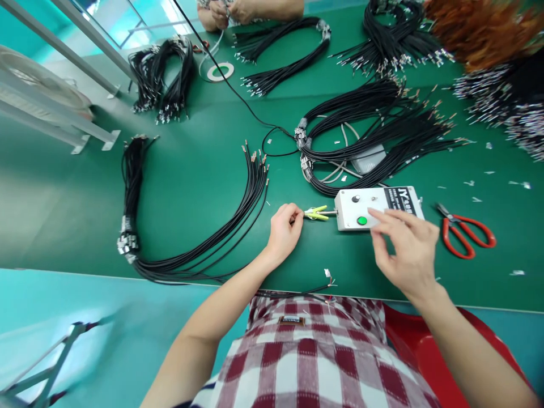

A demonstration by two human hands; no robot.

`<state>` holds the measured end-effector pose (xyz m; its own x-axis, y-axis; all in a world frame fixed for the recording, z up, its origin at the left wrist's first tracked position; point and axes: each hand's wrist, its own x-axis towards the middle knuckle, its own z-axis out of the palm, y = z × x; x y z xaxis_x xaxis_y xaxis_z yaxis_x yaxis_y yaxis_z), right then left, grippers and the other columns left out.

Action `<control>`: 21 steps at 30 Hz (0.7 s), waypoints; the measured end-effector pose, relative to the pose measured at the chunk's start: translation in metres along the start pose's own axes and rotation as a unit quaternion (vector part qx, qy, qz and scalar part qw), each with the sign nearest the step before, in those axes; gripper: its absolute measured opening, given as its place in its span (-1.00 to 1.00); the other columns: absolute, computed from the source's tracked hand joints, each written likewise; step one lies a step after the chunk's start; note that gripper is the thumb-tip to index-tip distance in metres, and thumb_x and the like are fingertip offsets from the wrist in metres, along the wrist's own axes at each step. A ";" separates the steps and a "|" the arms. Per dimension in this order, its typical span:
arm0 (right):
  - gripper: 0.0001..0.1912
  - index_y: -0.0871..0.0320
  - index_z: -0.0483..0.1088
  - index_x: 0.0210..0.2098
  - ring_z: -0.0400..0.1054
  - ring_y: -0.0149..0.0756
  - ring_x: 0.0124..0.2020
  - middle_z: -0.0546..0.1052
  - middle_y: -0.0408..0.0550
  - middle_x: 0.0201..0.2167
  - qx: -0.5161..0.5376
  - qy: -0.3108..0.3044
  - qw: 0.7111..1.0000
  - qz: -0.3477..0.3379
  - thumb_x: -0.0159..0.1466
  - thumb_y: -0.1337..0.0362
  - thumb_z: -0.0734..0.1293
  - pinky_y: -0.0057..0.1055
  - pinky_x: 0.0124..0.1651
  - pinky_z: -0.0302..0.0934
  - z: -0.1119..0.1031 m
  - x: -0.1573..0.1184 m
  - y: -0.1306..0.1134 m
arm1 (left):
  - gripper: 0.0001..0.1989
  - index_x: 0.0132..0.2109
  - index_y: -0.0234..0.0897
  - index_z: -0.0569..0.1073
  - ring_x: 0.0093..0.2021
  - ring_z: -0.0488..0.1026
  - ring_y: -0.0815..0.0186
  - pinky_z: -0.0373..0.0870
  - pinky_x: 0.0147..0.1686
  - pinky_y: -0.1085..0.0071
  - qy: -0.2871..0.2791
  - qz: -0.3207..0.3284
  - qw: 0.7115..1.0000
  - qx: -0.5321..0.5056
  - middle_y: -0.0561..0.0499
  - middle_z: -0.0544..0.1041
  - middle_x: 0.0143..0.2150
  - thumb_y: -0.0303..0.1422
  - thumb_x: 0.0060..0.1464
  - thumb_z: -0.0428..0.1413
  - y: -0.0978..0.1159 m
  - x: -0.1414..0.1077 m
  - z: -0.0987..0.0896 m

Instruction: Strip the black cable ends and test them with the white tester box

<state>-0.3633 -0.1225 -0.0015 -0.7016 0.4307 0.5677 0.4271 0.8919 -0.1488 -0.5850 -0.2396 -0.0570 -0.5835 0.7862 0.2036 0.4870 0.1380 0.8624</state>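
Observation:
My left hand (288,226) is closed in a pinch at the left tip of a yellow-green clip (317,213); what lies between the fingertips is hidden. A thin metal rod (332,213) joins the clip to a white control box (347,211) with a black label, a knob and a green button (361,220). Over the box's right part hovers my right hand (403,249), holding nothing, fingers stretched and thumb apart, the fingertips just right of the button. To the left lies a bundle of black cables (199,249) with bare copper ends, tied with clear tape.
Red-handled pliers (467,229) lie right of the box. More cable bundles (361,107) and a roll of tape (220,71) are farther back. A co-worker's hands (232,12) show at the far edge. Cut wire ends (329,283) lie at the near edge.

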 end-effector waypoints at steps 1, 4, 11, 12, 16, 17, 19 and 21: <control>-0.88 0.08 0.35 -0.25 0.43 -0.13 0.05 0.63 -0.08 -0.03 -0.001 -0.002 1.000 -0.002 0.30 0.43 0.34 -0.14 0.06 0.08 0.002 -0.010 0.000 | -0.85 -0.37 -0.27 0.38 -0.42 0.30 0.39 0.21 -0.38 0.45 0.000 -0.001 1.000 0.000 0.07 0.37 -0.40 -0.48 0.19 0.06 0.000 0.000 0.000; -0.82 0.06 0.35 -0.26 0.46 -0.18 0.03 0.65 -0.18 -0.06 -0.023 0.009 1.000 -0.003 0.25 0.47 0.36 -0.16 0.06 0.09 0.016 -0.027 -0.001 | -0.85 -0.38 -0.27 0.37 -0.42 0.29 0.40 0.21 -0.37 0.46 -0.001 0.007 1.000 0.006 0.07 0.36 -0.41 -0.49 0.19 0.05 -0.002 0.000 -0.001; -0.76 0.05 0.37 -0.25 0.47 -0.13 0.01 0.67 -0.20 -0.15 -0.017 0.051 0.999 -0.009 0.18 0.47 0.41 -0.10 0.16 0.12 0.027 -0.027 0.004 | -0.84 -0.38 -0.28 0.36 -0.49 0.26 0.44 0.15 -0.49 0.50 0.013 -0.076 0.996 -0.047 0.10 0.33 -0.45 -0.38 0.18 0.09 -0.008 -0.006 -0.028; -0.76 0.05 0.36 -0.25 0.46 -0.10 0.02 0.67 -0.17 -0.14 -0.001 0.053 0.999 -0.003 0.18 0.47 0.42 -0.09 0.16 0.15 0.025 -0.026 0.003 | -0.84 -0.37 -0.28 0.36 -0.53 0.24 0.46 0.14 -0.52 0.51 0.003 -0.106 0.990 -0.093 0.11 0.33 -0.46 -0.34 0.17 0.10 -0.004 -0.010 -0.031; -0.74 0.05 0.35 -0.25 0.46 -0.06 0.03 0.66 -0.08 -0.11 0.064 0.054 0.996 -0.009 0.17 0.48 0.43 -0.04 0.15 0.19 0.018 -0.022 -0.008 | -0.71 -0.33 -0.30 0.39 -0.57 0.25 0.49 0.17 -0.55 0.52 -0.105 -0.189 0.945 -0.245 0.08 0.41 -0.47 -0.15 0.12 0.19 0.026 -0.036 -0.028; -0.73 0.05 0.35 -0.24 0.47 -0.06 0.01 0.66 -0.07 -0.11 0.078 0.048 0.996 -0.017 0.17 0.49 0.43 -0.03 0.15 0.19 0.017 -0.022 -0.011 | -0.68 -0.34 -0.31 0.40 -0.57 0.26 0.49 0.17 -0.55 0.52 -0.133 -0.197 0.936 -0.260 0.07 0.41 -0.48 -0.12 0.10 0.21 0.033 -0.043 -0.026; -0.73 0.05 0.37 -0.23 0.49 -0.09 -0.03 0.66 -0.06 -0.10 0.111 0.032 0.993 -0.028 0.18 0.50 0.42 -0.05 0.11 0.22 0.016 -0.022 -0.017 | -0.64 -0.36 -0.33 0.40 -0.56 0.24 0.50 0.15 -0.55 0.52 -0.156 -0.207 0.924 -0.279 0.06 0.41 -0.49 -0.10 0.07 0.24 0.043 -0.052 -0.023; -0.75 0.06 0.40 -0.20 0.50 -0.12 -0.05 0.65 -0.04 -0.11 0.162 0.011 0.986 -0.024 0.20 0.50 0.40 -0.12 0.05 0.27 0.016 -0.022 -0.024 | -0.63 -0.35 -0.34 0.40 -0.55 0.23 0.50 0.13 -0.56 0.53 -0.148 -0.223 0.919 -0.291 0.07 0.39 -0.49 -0.09 0.06 0.25 0.047 -0.056 -0.024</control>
<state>-0.3667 -0.1511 -0.0236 -0.7026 0.3864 0.5975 0.1854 0.9101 -0.3706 -0.5448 -0.2916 -0.0166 -0.3971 0.8706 -0.2904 -0.2373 0.2083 0.9489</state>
